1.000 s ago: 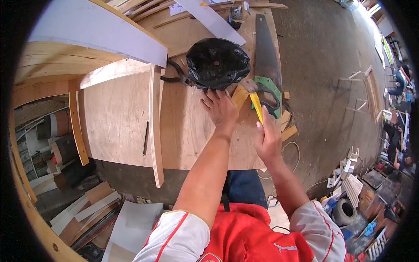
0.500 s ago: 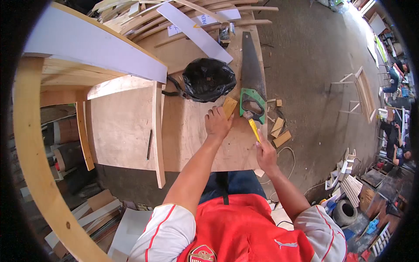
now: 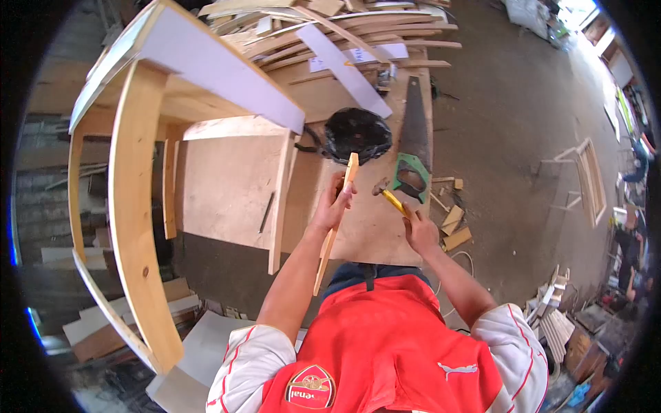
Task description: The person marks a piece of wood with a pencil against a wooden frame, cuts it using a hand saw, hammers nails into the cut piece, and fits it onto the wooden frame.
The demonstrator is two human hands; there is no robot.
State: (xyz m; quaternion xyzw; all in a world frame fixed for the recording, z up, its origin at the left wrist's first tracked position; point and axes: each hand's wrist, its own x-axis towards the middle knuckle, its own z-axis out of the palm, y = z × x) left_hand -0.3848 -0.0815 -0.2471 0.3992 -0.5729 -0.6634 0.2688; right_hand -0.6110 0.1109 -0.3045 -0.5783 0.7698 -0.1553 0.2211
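Note:
My left hand is closed around a narrow wooden strip, whose lower end runs back along my forearm past the table's near edge. Yellow-handled, a hammer is gripped in my right hand, with its head just left of the saw's handle. The handsaw has a green grip and lies on the plywood tabletop, blade pointing away. Beyond my left hand sits a container lined with black plastic; its contents are not clear.
A wooden frame with white panels stands on the left; a thin dark rod lies on its plywood board. Wood strips are heaped at the table's far end. Offcuts lie to the right. Farther right are a small wooden frame and other people.
My left hand has turned the wooden strip on edge and lifted it off the tabletop. The hammer stays in my right hand, near the saw handle. My view has shifted.

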